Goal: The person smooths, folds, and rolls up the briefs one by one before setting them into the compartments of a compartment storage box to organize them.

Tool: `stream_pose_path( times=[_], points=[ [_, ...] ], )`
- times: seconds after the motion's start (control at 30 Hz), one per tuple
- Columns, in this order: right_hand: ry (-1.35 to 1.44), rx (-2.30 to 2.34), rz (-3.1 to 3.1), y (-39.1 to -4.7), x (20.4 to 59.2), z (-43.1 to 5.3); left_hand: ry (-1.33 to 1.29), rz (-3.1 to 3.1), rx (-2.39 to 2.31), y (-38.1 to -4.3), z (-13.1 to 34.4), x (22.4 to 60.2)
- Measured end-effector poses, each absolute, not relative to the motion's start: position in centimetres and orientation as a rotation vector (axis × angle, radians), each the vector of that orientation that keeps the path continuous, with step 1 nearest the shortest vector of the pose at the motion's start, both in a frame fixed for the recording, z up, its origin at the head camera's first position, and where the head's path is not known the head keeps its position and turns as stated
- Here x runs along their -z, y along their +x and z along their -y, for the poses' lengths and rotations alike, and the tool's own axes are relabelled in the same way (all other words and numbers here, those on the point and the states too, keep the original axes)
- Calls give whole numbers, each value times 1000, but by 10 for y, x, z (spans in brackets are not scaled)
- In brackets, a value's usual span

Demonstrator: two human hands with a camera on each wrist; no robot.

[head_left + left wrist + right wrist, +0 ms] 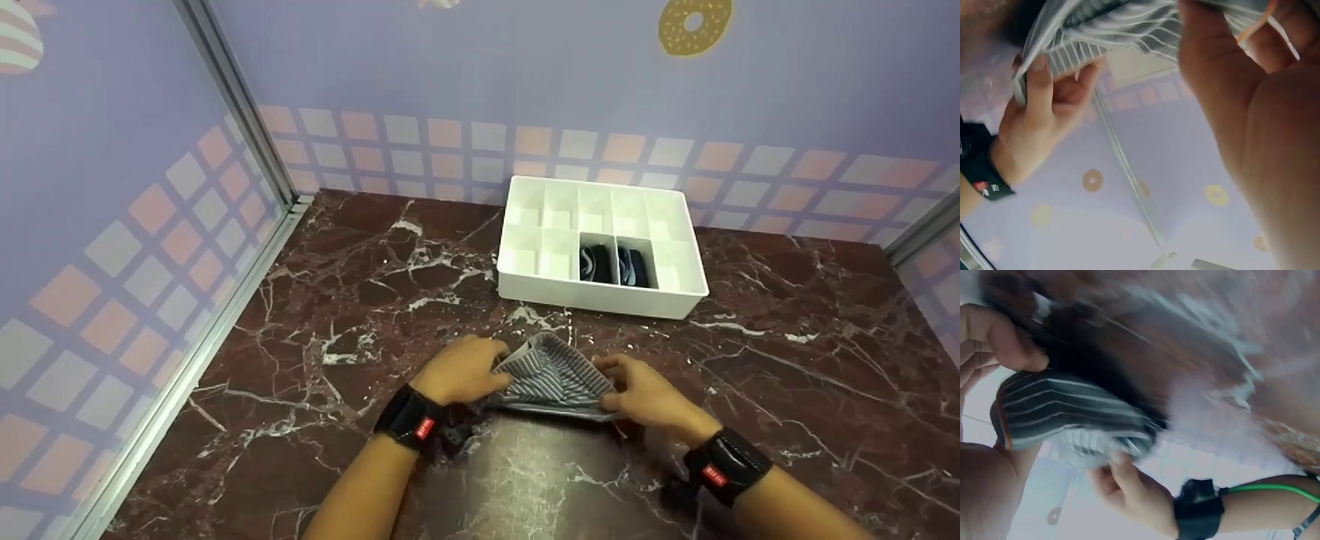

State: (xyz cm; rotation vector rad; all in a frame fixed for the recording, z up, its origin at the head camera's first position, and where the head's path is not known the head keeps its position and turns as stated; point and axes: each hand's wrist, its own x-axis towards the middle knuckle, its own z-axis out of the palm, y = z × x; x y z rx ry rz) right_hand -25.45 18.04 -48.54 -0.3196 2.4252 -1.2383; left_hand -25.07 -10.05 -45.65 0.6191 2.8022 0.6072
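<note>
Below the head view's centre, the left hand [461, 371] and right hand [646, 390] are pinching opposite sides of a striped cloth [551, 375]; farther off, right of upper centre, a white divided box [600, 298] is holding dark folded cloths [598, 264].

The cloth [555, 386] is grey with narrow white stripes and a thin orange edge [1005, 430]. The box [600, 298] at its one o'clock is plain white; two rolls [637, 270] inside are dark, near black, with paler blue-grey layers. The wristbands [401, 420] at the cloth's eight and four o'clock are black with red labels [424, 428]; one cable [1275, 487] is bright green. The table [787, 382] is dark red-brown, veined white. The wall [450, 60] at twelve o'clock is lavender, with pink and white squares [444, 133] below a mustard doughnut [672, 28].
</note>
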Motion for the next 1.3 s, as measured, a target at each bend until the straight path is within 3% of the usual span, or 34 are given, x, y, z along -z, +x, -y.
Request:
stream_pose_path(
  times=[0.2, 0.37, 0.57, 0.67, 0.87, 0.93, 1.3],
  points=[
    [-381, 1051, -2794, -271, 488, -200, 564, -2671, -715, -253, 101, 458],
    [-512, 928, -3112, -282, 491, -206, 337, -2666, -864, -256, 105, 467],
    [-739, 817, -3229, -270, 481, -185, 229, -2975, -847, -256, 101, 467],
    [-955, 834, -3047, -257, 475, -168, 398, -3106, -871, -251, 91, 458],
    [-1289, 648, -2748, -240, 476, -151, 1158, -3073, -626, -239, 65, 448],
    [-1342, 603, -2734, -237, 477, -151, 1225, -3034, -497, -238, 63, 451],
    [-1250, 525, -2724, -231, 475, -170, 629, -2977, -282, -255, 88, 476]
  ],
)
